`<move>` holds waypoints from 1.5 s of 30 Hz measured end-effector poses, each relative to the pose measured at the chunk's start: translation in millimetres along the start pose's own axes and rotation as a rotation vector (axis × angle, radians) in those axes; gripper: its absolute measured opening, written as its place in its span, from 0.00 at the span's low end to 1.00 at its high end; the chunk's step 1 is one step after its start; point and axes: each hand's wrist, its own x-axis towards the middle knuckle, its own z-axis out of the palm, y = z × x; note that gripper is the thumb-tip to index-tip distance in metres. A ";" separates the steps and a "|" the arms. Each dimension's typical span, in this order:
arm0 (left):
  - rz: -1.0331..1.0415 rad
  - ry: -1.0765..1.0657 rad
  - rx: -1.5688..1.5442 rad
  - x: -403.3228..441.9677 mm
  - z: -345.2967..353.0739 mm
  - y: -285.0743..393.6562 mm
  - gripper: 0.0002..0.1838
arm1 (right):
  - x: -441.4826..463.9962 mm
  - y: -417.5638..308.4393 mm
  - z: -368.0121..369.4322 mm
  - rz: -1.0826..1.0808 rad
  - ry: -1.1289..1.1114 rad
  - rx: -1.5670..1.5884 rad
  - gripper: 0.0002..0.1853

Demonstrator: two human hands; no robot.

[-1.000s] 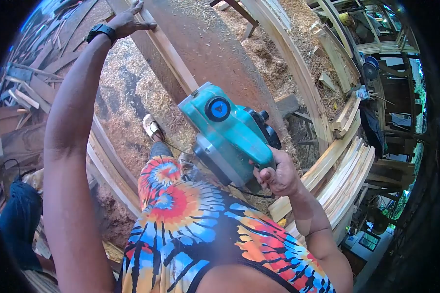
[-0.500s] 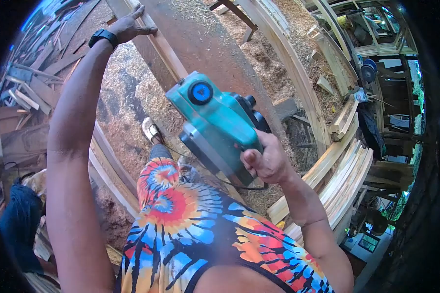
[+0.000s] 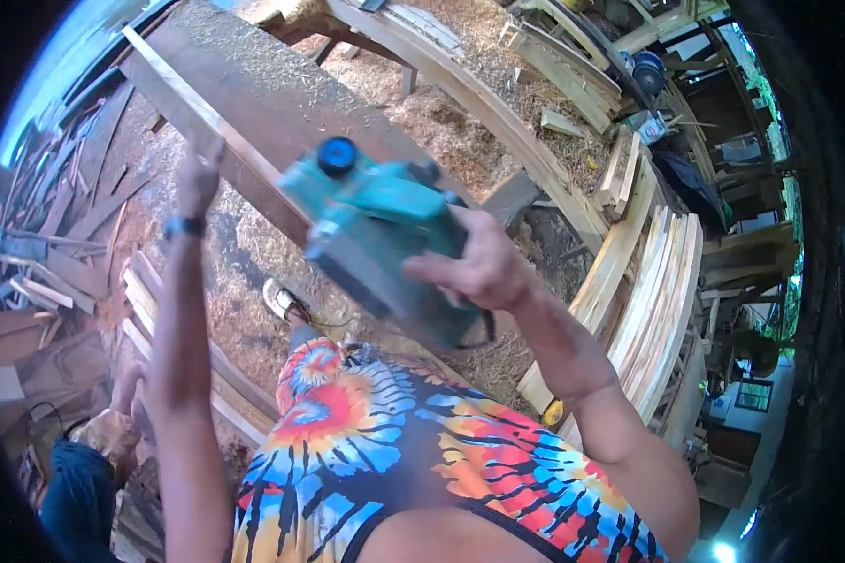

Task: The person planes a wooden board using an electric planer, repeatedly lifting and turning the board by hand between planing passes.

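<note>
A teal electric planer [image 3: 376,230] with a blue round knob is in my right hand [image 3: 488,263], whose fingers wrap its rear handle. The planer is blurred and hangs over the near edge of a long wooden board [image 3: 225,136] standing on edge along a workbench. Whether its base touches the board is hidden. My left hand [image 3: 199,183], with a dark watch at the wrist, is smeared by motion beside the board's near side. Its fingers look stretched out, holding nothing.
Wood shavings cover the ground and part of the bench [image 3: 253,61]. Stacked planks [image 3: 652,310] lie to the right, more planks [image 3: 225,385] at left near my leg. Scrap wood [image 3: 47,281] is piled at far left. A person in dark blue [image 3: 80,497] is partly visible at lower left.
My left hand has come off the wood and moved down toward me. The planer has shifted left and nearer to me in my right hand. The camera view has shifted too.
</note>
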 end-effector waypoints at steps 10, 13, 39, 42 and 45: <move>0.002 -0.187 0.204 -285.8 120.9 116.9 0.66 | -54.9 119.7 -46.6 0.124 0.371 0.225 0.18; -0.098 -0.036 0.221 -267.1 147.2 113.8 0.69 | -51.9 148.9 -50.8 0.097 0.408 0.228 0.18; 0.116 0.692 0.392 -134.3 -82.9 340.1 0.23 | -61.7 191.9 -57.1 0.082 0.394 0.285 0.21; 0.086 0.667 0.386 -129.6 -86.5 349.7 0.24 | -61.5 192.5 -58.4 0.082 0.401 0.282 0.22; 0.104 0.666 0.360 -125.5 -87.3 352.2 0.24 | -63.3 186.0 -56.2 0.099 0.412 0.288 0.21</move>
